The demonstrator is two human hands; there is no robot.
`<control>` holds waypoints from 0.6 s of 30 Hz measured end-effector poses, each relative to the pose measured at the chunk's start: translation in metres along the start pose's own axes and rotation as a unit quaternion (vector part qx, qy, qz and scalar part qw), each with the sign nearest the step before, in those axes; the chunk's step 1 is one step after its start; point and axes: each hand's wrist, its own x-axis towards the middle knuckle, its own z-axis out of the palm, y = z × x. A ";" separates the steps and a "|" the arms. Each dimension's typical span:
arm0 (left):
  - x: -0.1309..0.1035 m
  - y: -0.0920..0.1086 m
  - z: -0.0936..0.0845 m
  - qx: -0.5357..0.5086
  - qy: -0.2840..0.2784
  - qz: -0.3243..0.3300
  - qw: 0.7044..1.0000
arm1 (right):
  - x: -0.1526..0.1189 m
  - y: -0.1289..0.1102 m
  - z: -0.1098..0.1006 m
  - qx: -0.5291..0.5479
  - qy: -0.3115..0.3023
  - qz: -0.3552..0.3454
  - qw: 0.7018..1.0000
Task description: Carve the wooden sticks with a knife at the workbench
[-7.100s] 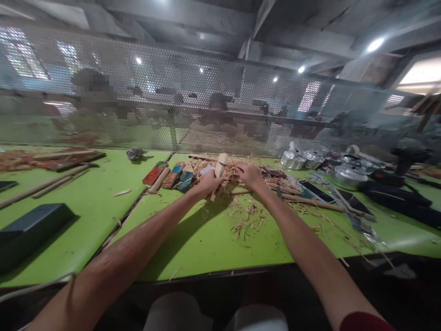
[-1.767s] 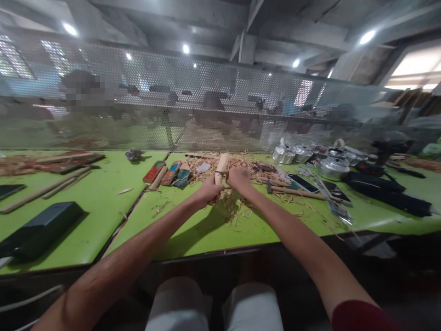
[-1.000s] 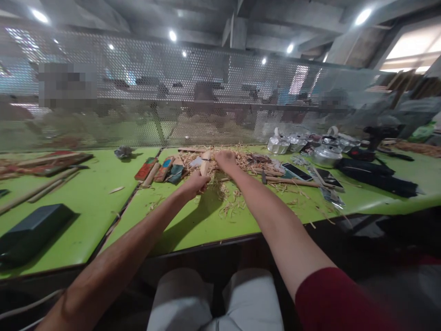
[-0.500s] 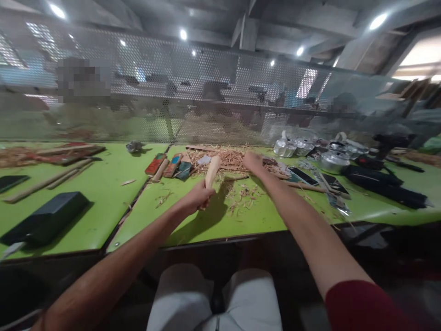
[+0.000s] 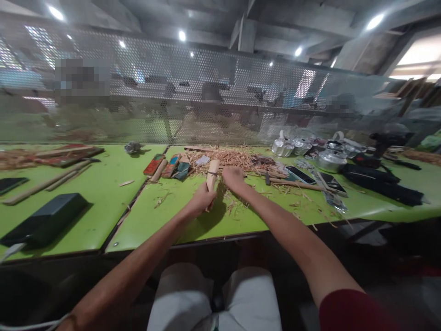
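My left hand (image 5: 202, 199) is wrapped round the lower end of a pale wooden piece (image 5: 214, 166), which is held tilted upright above the green table. Beside it on the right, my right hand (image 5: 234, 178) is closed in a fist. From that fist a knife, its thin dark blade (image 5: 212, 173) in sight, lies across the face of the wood. The fingers hide the knife's handle. A heap of wood shavings (image 5: 237, 157) spreads behind both hands, and loose curls are scattered beneath the right forearm.
Sanding blocks (image 5: 169, 166) lie left of the hands. To the right are a hammer (image 5: 292, 183), a phone (image 5: 301, 174), a black pouch (image 5: 382, 184) and several silver kettles (image 5: 331, 160). A dark box (image 5: 51, 216) stands at left. A perforated screen (image 5: 220, 105) borders the table's back; people are beyond.
My right hand has come left and towards me, from over the shavings to beside the wood. The blade now crosses the wood, and the hammer head has come into sight.
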 end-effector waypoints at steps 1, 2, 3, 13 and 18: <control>0.001 -0.001 0.000 0.001 0.003 0.000 1.000 | 0.002 0.000 0.001 -0.006 0.002 -0.003 1.000; 0.001 -0.002 0.000 0.000 0.006 0.001 1.000 | 0.005 0.001 0.002 -0.013 0.005 -0.006 1.000; 0.002 -0.002 0.000 -0.003 0.005 0.002 1.000 | 0.007 0.001 0.003 -0.017 0.011 -0.008 1.000; 0.014 0.007 -0.010 -0.038 0.006 -0.033 0.999 | 0.043 -0.001 0.001 0.008 0.042 -0.037 0.998; -0.004 0.011 -0.013 -0.028 0.005 -0.047 0.998 | 0.050 0.007 -0.006 0.036 0.041 0.036 0.998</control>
